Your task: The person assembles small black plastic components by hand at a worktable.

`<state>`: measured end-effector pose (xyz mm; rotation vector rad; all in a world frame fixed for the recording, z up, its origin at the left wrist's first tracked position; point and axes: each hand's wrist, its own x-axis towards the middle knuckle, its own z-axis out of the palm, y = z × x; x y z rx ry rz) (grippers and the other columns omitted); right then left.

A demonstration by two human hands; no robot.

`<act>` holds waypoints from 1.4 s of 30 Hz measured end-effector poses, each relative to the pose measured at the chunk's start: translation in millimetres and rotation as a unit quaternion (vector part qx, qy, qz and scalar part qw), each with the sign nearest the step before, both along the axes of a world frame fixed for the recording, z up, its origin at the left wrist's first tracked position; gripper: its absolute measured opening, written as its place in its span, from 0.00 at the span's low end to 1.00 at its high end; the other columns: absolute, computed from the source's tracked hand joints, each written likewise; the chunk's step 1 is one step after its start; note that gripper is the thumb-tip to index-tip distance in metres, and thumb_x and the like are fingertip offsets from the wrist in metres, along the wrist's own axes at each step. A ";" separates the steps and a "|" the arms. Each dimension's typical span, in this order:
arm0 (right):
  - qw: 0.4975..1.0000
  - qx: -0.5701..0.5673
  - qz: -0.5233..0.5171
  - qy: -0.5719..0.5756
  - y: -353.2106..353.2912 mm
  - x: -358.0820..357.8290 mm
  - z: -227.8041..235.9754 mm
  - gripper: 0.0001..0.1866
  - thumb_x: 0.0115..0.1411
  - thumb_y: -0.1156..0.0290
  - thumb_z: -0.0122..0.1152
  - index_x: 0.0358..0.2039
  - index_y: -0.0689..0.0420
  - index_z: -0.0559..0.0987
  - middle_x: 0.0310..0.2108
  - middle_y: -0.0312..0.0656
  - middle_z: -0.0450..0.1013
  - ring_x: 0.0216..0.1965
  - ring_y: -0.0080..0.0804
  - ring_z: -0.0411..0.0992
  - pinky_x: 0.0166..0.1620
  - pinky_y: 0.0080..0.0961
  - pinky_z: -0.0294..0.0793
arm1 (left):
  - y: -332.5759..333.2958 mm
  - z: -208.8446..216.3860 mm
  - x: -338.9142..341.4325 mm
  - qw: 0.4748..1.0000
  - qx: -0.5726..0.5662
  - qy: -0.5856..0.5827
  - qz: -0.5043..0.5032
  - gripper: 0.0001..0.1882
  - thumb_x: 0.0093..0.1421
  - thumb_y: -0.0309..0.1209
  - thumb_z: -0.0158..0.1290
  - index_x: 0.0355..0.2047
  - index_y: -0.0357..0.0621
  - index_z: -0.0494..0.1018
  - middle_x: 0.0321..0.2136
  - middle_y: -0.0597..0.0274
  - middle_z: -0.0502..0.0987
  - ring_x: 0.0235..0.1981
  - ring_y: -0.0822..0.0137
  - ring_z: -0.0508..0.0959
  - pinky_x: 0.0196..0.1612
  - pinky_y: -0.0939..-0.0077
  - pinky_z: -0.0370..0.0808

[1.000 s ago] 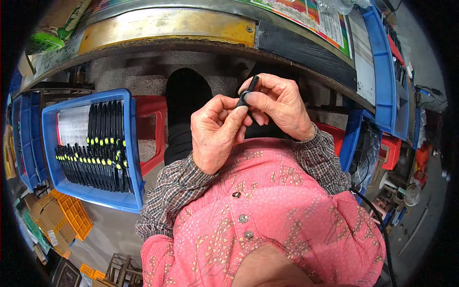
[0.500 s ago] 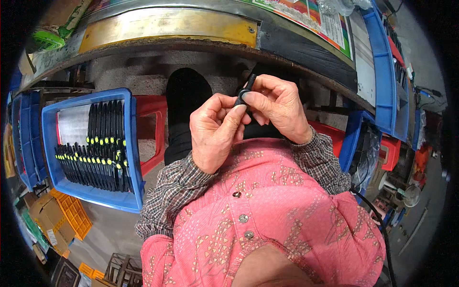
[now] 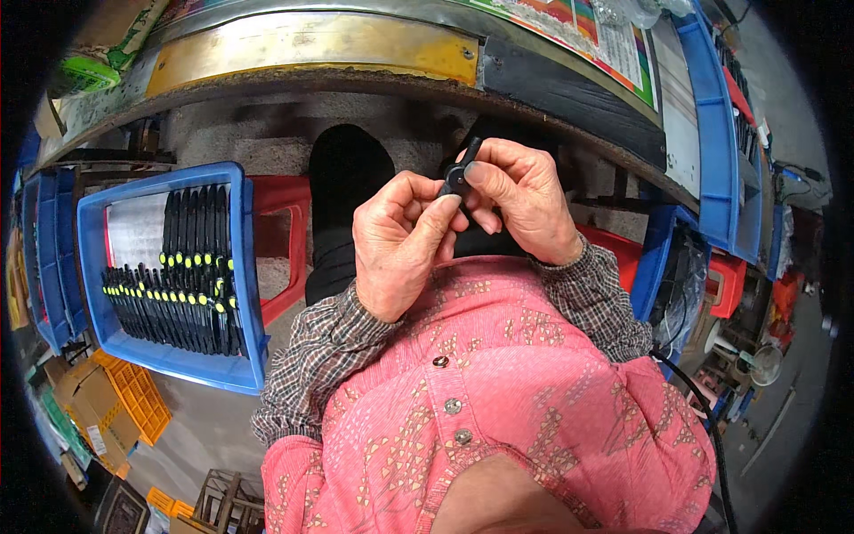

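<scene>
Above my lap, both hands pinch one slim black part [image 3: 456,177] with a round hub in its middle. My left hand [image 3: 394,242] grips its lower end between thumb and curled fingers. Close beside, my right hand [image 3: 527,203] has its thumb against the hub and its fingers behind the upper arm, which sticks up toward the table. Fingers cover much of the part, so its exact kind is unclear. To the left, a blue plastic bin [image 3: 251,276] holds rows of slim black pieces [image 3: 193,222] with round yellow-green dots.
The worn table edge [image 3: 311,78] runs across in front of my knees, with a brass-coloured plate [image 3: 311,52] along it. Red plastic stools [image 3: 283,191] stand under the table. Blue crates [image 3: 712,133] are at the right, and an orange crate [image 3: 133,396] lies at lower left.
The black part has turned a little in my fingers, its hub now facing up more and its upper arm leaning further right. My hands have barely moved.
</scene>
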<state>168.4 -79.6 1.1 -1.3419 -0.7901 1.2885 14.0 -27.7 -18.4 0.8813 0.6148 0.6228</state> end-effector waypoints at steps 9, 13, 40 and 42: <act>0.999 -0.004 -0.001 -0.050 1.7 -5.7 5.0 0.05 0.59 0.75 0.57 0.29 0.63 0.73 0.20 0.33 0.70 0.16 0.11 0.63 0.18 0.10 0.60 | -1.9 -3.0 0.5 1.000 0.003 0.021 0.009 0.03 0.61 0.23 0.50 0.32 0.34 0.68 0.21 0.63 0.75 0.15 0.82 0.69 0.16 0.91 0.64; 0.987 0.033 -0.052 -0.146 1.6 -12.6 -3.5 0.04 0.58 0.77 0.57 0.28 0.64 0.72 0.20 0.33 0.71 0.16 0.12 0.65 0.18 0.10 0.61 | -3.1 -4.3 3.2 0.999 0.010 0.030 0.022 0.03 0.60 0.22 0.50 0.32 0.35 0.68 0.21 0.63 0.75 0.15 0.82 0.69 0.16 0.91 0.64; 0.995 0.051 -0.066 0.052 2.6 -7.1 -18.3 0.10 0.60 0.65 0.58 0.29 0.58 0.76 0.18 0.27 0.68 0.15 0.08 0.61 0.16 0.09 0.54 | 2.8 -0.1 -3.1 0.995 -0.078 -0.003 -0.061 0.05 0.62 0.26 0.50 0.34 0.36 0.69 0.22 0.58 0.76 0.14 0.77 0.70 0.13 0.88 0.60; 0.995 0.049 -0.029 0.083 4.2 -2.1 -20.2 0.10 0.61 0.65 0.58 0.29 0.58 0.76 0.18 0.27 0.68 0.16 0.08 0.61 0.16 0.08 0.54 | 2.6 0.8 -4.3 0.995 -0.082 -0.002 -0.062 0.05 0.62 0.26 0.50 0.34 0.36 0.69 0.22 0.58 0.76 0.14 0.77 0.70 0.13 0.88 0.60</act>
